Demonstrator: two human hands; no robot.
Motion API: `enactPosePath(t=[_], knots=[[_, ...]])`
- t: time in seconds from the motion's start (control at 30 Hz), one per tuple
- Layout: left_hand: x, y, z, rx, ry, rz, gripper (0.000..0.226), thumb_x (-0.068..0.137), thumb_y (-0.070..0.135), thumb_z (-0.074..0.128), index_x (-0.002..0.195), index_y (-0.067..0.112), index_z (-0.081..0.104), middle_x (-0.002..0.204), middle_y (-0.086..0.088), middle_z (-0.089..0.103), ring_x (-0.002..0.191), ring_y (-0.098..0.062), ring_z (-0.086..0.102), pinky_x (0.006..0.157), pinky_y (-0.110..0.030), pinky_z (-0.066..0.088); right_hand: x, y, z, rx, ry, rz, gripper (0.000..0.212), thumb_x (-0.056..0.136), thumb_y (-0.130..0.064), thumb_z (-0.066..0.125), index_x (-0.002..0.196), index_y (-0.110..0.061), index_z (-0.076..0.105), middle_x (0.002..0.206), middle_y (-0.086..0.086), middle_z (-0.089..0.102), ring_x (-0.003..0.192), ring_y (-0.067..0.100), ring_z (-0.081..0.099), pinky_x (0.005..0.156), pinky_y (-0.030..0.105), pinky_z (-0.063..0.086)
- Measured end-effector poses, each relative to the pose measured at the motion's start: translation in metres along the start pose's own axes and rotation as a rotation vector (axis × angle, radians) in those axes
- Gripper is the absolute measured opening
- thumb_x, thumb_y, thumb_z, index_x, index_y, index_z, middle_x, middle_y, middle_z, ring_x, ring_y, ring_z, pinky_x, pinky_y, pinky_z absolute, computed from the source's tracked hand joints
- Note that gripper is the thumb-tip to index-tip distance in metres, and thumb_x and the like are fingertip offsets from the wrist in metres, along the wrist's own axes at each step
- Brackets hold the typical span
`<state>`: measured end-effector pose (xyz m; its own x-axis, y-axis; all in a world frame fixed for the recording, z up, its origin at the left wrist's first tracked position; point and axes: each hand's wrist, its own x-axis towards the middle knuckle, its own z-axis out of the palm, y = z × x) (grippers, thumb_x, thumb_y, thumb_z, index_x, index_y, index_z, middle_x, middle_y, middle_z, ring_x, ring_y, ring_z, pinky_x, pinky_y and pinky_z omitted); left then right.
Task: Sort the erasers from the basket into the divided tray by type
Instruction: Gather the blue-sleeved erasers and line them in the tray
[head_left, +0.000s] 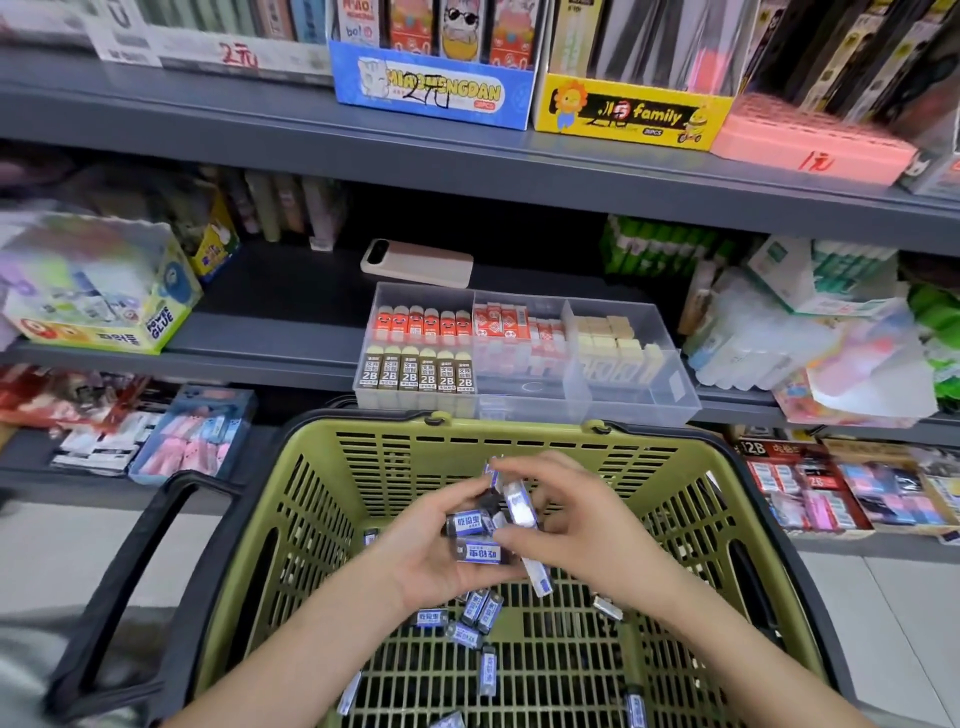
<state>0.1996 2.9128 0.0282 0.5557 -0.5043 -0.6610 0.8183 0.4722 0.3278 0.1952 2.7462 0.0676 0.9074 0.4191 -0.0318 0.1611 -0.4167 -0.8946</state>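
A green slotted basket (363, 467) fills the lower view, with several blue-sleeved erasers (480, 610) loose on its floor. Above the basket's middle, my left hand (426, 561) cups a small stack of blue-sleeved erasers (475, 538) in curled fingers. My right hand (576, 514) pinches one more blue-sleeved eraser (519, 506) against that stack. Behind the basket, on the shelf, stands the clear divided tray (623, 400). Its left part holds orange erasers and brown 2B erasers, the middle red-and-white ones, the right cream ones.
A pink phone (418, 262) lies on the shelf behind the tray. A glue box (98, 306) stands at left and bagged goods (810, 338) at right. The upper shelf carries blue and yellow display boxes. The basket's black handles (135, 582) hang at its sides.
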Motion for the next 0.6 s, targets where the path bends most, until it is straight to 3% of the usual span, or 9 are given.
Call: enactPosePath(t=[0.07, 0.13, 0.23, 0.37, 0.5, 0.6], knots=[[-0.002, -0.002, 0.005, -0.028, -0.001, -0.008, 0.039, 0.067, 0.019, 0.074, 0.100, -0.002, 0.071, 0.099, -0.023, 0.069, 0.083, -0.038, 0.070, 0.065, -0.050, 0.057, 0.001, -0.007, -0.001, 0.124, 0.077, 0.004, 0.047, 0.074, -0.014, 0.078, 0.112, -0.035, 0.063, 0.109, -0.013, 0.053, 0.088, 0.023, 0.059, 0.072, 0.039, 0.057], [-0.004, -0.003, 0.011, -0.070, -0.018, -0.005, 0.043, 0.060, 0.016, 0.076, 0.098, -0.003, 0.072, 0.097, -0.022, 0.070, 0.082, -0.037, 0.070, 0.065, -0.051, 0.057, 0.004, -0.013, 0.001, 0.130, 0.109, -0.048, 0.048, 0.072, -0.012, 0.079, 0.111, -0.034, 0.063, 0.111, -0.018, 0.051, 0.089, 0.019, 0.060, 0.075, 0.035, 0.056], [-0.010, -0.001, 0.021, -0.112, -0.048, 0.016, 0.028, 0.057, 0.016, 0.074, 0.080, -0.002, 0.074, 0.082, -0.017, 0.069, 0.069, -0.030, 0.070, 0.060, -0.044, 0.058, 0.006, -0.022, 0.005, -0.097, 0.088, -0.152, 0.055, 0.072, -0.022, 0.079, 0.117, -0.044, 0.058, 0.123, -0.026, 0.047, 0.084, 0.002, 0.057, 0.080, 0.021, 0.050], [-0.016, 0.005, 0.028, -0.156, -0.059, 0.082, 0.025, 0.070, 0.023, 0.068, 0.075, 0.000, 0.074, 0.076, -0.015, 0.069, 0.062, -0.026, 0.069, 0.050, -0.034, 0.056, 0.005, -0.030, 0.004, -0.368, 0.147, -0.276, 0.052, 0.072, -0.030, 0.076, 0.122, -0.031, 0.061, 0.135, -0.016, 0.049, 0.111, 0.001, 0.055, 0.095, 0.023, 0.046], [-0.023, 0.013, 0.030, -0.097, -0.072, 0.135, 0.024, 0.079, 0.022, 0.061, 0.075, 0.002, 0.075, 0.081, -0.018, 0.070, 0.065, -0.027, 0.069, 0.056, -0.041, 0.058, 0.004, -0.038, -0.007, -0.302, 0.121, -0.248, 0.049, 0.074, -0.022, 0.078, 0.120, -0.028, 0.063, 0.138, -0.016, 0.048, 0.112, -0.007, 0.052, 0.096, 0.020, 0.045], [-0.028, 0.016, 0.032, -0.064, -0.081, 0.133, 0.025, 0.073, 0.022, 0.064, 0.078, 0.000, 0.075, 0.088, -0.021, 0.071, 0.074, -0.032, 0.071, 0.059, -0.049, 0.057, 0.004, -0.044, -0.014, -0.325, 0.053, -0.231, 0.051, 0.082, -0.014, 0.071, 0.129, -0.025, 0.055, 0.135, -0.014, 0.050, 0.116, -0.010, 0.050, 0.096, 0.017, 0.044]])
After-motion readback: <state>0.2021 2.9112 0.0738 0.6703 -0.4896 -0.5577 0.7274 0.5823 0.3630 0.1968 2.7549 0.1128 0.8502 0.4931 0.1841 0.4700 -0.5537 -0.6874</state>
